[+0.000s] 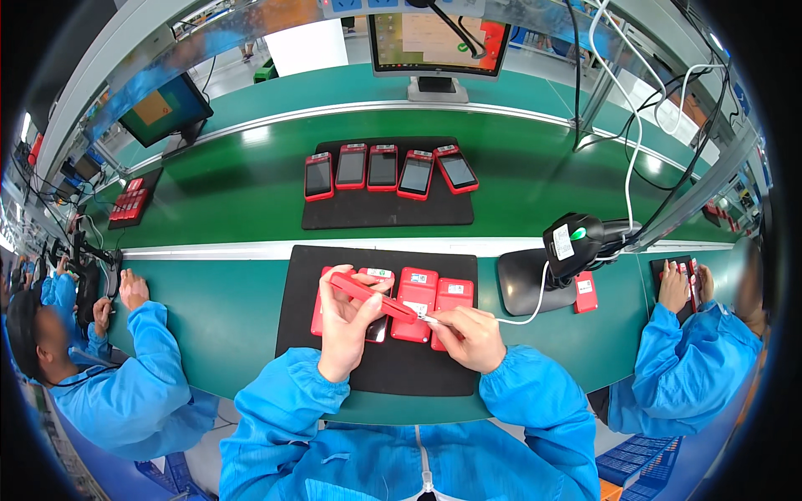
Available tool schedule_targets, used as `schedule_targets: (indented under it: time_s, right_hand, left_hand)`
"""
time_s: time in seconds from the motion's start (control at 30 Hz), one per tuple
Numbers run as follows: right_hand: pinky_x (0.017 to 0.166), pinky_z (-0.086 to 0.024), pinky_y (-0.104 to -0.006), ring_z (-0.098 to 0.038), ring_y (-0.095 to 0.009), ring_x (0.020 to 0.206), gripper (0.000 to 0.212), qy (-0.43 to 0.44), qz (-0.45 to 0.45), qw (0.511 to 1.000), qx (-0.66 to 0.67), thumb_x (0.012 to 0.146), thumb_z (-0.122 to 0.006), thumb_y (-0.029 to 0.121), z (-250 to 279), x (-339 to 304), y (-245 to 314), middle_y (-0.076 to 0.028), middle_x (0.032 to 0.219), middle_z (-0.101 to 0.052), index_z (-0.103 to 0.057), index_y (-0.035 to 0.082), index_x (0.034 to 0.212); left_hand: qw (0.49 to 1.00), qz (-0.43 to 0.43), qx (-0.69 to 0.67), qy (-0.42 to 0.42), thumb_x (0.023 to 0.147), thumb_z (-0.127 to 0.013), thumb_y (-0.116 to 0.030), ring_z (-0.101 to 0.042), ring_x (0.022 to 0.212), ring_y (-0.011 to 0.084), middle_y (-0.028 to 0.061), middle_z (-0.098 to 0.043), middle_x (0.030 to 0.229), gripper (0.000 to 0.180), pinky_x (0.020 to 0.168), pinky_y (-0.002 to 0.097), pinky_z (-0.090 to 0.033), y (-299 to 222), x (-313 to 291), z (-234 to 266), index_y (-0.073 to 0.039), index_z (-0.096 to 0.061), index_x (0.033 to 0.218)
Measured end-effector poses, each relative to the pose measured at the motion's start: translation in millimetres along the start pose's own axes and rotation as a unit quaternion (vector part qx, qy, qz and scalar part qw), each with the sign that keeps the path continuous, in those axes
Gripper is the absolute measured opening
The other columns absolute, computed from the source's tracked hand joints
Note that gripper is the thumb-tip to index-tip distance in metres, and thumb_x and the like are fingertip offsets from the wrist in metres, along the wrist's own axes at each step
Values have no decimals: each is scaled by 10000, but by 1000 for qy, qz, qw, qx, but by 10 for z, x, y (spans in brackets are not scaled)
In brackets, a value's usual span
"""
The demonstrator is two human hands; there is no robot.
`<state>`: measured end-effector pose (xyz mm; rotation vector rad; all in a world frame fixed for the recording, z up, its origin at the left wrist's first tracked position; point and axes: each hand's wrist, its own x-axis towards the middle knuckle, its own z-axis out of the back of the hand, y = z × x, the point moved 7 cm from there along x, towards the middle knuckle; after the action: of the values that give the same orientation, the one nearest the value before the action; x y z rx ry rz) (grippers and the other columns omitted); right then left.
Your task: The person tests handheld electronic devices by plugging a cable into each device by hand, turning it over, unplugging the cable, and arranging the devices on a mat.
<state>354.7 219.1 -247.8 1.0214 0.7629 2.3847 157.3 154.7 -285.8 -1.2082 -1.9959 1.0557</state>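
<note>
My left hand grips a red handheld terminal, tilted and held edge-up above the black mat. Against the terminal's right end, my right hand pinches the plug of a white cable. Whether the plug sits fully in the port cannot be made out. Beneath my hands several more red terminals lie on the mat. Two of them, a back-up terminal and another on its right, show labels. Others are partly hidden under my left hand.
Several terminals lie screen-up on a farther black mat. A black scanner on a stand, with hanging cables, is at right, near a lone red terminal. A monitor stands behind. Co-workers in blue sit on both sides.
</note>
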Motion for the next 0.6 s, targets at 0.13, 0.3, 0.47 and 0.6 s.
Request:
schedule_targets:
  time_s: [0.13,0.3,0.47,0.6]
  right_hand:
    - [606,-579,-368,-710,-264,673,128,-6,3,1000,-3,901,-802,51,4,-24,-12,-99,800,-709,-745,25,1013]
    - [592,-573,-367,-704,-258,661,134,-2,19,1000,-9,900,-805,52,17,-27,5,-94,779,-697,-744,25,1016]
    - [582,-567,-363,-697,-253,651,133,6,19,1000,-10,898,-806,53,18,-31,8,-87,768,-687,-745,27,1014]
    - [578,-564,-360,-694,-250,647,128,5,25,999,-23,895,-805,52,12,-36,-19,-87,768,-685,-746,31,1006]
  left_hand:
    - [999,-37,26,15,1020,-625,6,-615,1331,390,138,-549,1313,557,1011,542,-618,51,-44,-3,-114,-329,1476]
    - [1000,-24,-7,1,976,-688,60,-640,1291,360,111,-539,1284,616,1085,480,-559,61,-55,-18,-111,-341,1455]
    - [1000,-23,5,-3,970,-693,65,-635,1291,369,109,-530,1278,630,1091,487,-552,76,-59,-37,-112,-333,1456]
    - [998,-53,42,5,943,-702,104,-627,1300,371,113,-512,1282,676,1090,491,-559,91,-57,-38,-116,-324,1458]
